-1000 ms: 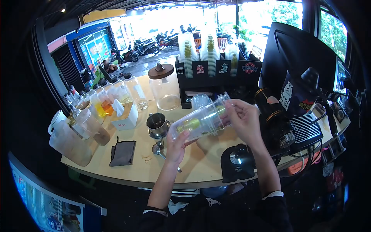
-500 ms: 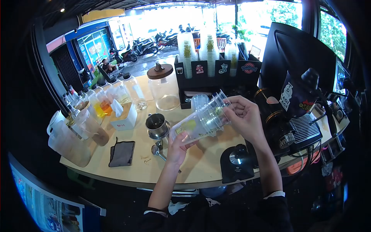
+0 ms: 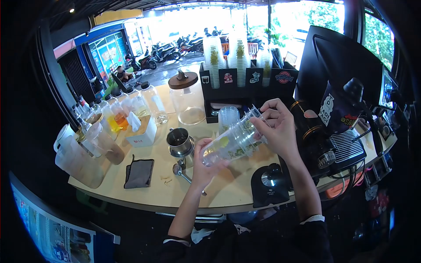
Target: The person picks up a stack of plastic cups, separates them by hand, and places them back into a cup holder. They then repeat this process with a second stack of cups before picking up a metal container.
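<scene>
A slanted stack of clear plastic cups [image 3: 237, 141] with green and yellow print is held between both hands above the counter. My left hand [image 3: 208, 165] wraps round the lower left end of the stack. At the upper right end, my right hand [image 3: 279, 128] grips the cup rims between thumb and fingers. Behind the stack stand more clear cups [image 3: 228, 117]. Left of my left hand is a metal cup [image 3: 179, 141] with dark contents, and a spoon [image 3: 184, 174] lies below it.
A folded dark cloth [image 3: 139, 173], a tissue box [image 3: 143, 133], a lidded glass jar [image 3: 188, 103], bottles and jugs [image 3: 76, 163] are on the left. A black cup rack [image 3: 245, 94] stands behind. A black tamping stand [image 3: 269, 186] and coffee machine [image 3: 346, 147] are at right.
My left hand has moved slightly up and right along the cup stack, with its fingers now round the end. The stack's lower left end has shifted right, and my right hand has shifted on the rims.
</scene>
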A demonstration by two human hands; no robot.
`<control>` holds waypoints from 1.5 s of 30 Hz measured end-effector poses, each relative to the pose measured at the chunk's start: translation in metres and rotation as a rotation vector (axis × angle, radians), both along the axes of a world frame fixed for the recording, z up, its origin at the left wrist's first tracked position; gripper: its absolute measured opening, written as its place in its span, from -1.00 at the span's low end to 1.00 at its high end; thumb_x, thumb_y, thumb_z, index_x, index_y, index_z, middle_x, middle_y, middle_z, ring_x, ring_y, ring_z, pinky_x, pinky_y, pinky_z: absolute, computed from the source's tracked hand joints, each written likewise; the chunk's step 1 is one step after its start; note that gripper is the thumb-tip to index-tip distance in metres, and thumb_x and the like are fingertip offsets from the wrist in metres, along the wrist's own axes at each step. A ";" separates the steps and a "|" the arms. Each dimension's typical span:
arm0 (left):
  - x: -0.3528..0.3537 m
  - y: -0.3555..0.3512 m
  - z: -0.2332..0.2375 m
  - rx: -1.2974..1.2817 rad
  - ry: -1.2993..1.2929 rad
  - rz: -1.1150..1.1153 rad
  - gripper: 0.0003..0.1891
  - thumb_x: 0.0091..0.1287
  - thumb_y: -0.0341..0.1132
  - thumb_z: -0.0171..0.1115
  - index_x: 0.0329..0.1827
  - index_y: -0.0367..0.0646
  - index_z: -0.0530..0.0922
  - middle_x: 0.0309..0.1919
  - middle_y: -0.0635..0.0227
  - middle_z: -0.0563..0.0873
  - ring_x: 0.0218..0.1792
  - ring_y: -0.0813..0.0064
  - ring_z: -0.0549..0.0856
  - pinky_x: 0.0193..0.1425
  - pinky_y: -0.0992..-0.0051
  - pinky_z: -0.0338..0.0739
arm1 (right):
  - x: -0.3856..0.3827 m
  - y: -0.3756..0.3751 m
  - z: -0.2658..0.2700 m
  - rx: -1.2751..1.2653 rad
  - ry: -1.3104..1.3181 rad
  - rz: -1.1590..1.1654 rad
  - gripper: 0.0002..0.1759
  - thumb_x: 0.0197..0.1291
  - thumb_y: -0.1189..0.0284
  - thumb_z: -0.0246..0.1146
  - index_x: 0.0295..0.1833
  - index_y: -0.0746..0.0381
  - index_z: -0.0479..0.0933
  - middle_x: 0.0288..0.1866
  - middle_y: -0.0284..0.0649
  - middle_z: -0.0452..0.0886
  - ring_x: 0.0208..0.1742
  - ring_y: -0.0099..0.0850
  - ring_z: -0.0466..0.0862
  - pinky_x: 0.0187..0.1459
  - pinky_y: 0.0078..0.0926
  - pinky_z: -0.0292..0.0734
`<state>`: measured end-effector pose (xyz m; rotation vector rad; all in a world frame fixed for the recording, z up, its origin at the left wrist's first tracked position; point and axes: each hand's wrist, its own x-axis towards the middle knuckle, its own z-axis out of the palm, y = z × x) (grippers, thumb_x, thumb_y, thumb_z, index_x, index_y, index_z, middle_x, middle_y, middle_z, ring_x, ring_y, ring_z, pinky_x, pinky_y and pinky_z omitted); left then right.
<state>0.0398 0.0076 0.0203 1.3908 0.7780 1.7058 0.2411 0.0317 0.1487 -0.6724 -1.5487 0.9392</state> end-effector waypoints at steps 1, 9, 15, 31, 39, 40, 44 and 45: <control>0.001 0.000 0.003 0.111 0.177 0.105 -0.20 -0.11 -0.32 0.55 0.19 -0.19 0.25 0.04 0.22 0.48 0.00 0.42 0.57 0.13 0.42 0.49 | -0.002 0.000 -0.001 0.000 0.000 0.000 -0.78 0.12 0.59 0.27 -0.21 0.37 0.34 -0.46 -0.32 0.50 -0.47 -0.63 0.61 -0.49 -0.74 0.53; -0.005 -0.003 0.011 0.148 0.342 0.238 -0.27 -0.11 -0.31 0.55 0.15 -0.30 0.37 -0.04 0.22 0.56 0.00 0.44 0.57 0.12 0.45 0.46 | -0.002 0.005 0.003 0.007 0.001 0.039 -0.76 0.13 0.59 0.25 -0.19 0.34 0.30 -0.43 -0.25 0.51 -0.50 -0.60 0.62 -0.54 -0.71 0.53; -0.013 0.004 -0.009 -0.020 0.043 0.062 -0.35 0.01 -0.22 0.47 0.13 -0.33 0.39 -0.09 0.22 0.60 -0.09 0.49 0.62 0.03 0.49 0.53 | -0.002 0.007 0.009 -0.008 -0.023 0.102 -0.76 0.19 0.52 0.23 -0.12 0.33 0.32 -0.38 -0.24 0.54 -0.50 -0.59 0.61 -0.48 -0.72 0.53; -0.012 0.000 -0.015 -0.420 -0.330 -0.290 -0.50 0.28 0.00 0.06 0.10 -0.22 0.43 -0.16 0.20 0.66 -0.25 0.36 0.71 -0.43 0.48 0.65 | 0.007 0.035 0.005 0.250 -0.153 0.268 -0.71 0.32 0.51 0.03 0.12 0.32 0.41 -0.13 -0.22 0.63 -0.05 -0.54 0.59 0.04 -0.52 0.44; -0.007 -0.001 -0.012 -0.462 -0.451 -0.393 -0.50 0.32 0.02 0.01 0.09 -0.24 0.43 -0.18 0.16 0.67 -0.27 0.31 0.72 -0.44 0.49 0.66 | 0.008 0.040 0.002 0.218 -0.132 0.384 -0.74 0.28 0.55 0.03 0.05 0.35 0.46 -0.11 -0.20 0.61 -0.01 -0.49 0.58 0.07 -0.48 0.42; -0.006 -0.001 -0.011 -0.455 -0.474 -0.424 -0.50 0.33 0.02 -0.01 0.10 -0.25 0.42 -0.18 0.14 0.67 -0.28 0.30 0.72 -0.45 0.49 0.68 | 0.007 0.040 0.001 0.218 -0.131 0.382 -0.74 0.28 0.55 0.03 0.05 0.35 0.46 -0.11 -0.20 0.61 -0.01 -0.49 0.58 0.07 -0.48 0.42; -0.004 -0.001 -0.010 -0.442 -0.511 -0.477 -0.50 0.35 0.01 -0.03 0.11 -0.26 0.41 -0.19 0.13 0.66 -0.29 0.29 0.72 -0.46 0.50 0.70 | 0.005 0.038 -0.001 0.190 -0.112 0.434 -0.76 0.26 0.54 0.05 0.01 0.37 0.46 -0.11 -0.21 0.58 -0.04 -0.48 0.58 0.04 -0.49 0.43; -0.003 -0.001 -0.009 -0.440 -0.528 -0.494 -0.50 0.35 0.01 -0.03 0.11 -0.26 0.41 -0.19 0.13 0.66 -0.29 0.29 0.72 -0.46 0.50 0.70 | 0.005 0.037 -0.001 0.183 -0.112 0.440 -0.76 0.25 0.54 0.05 0.01 0.37 0.46 -0.12 -0.21 0.57 -0.05 -0.48 0.58 0.03 -0.49 0.43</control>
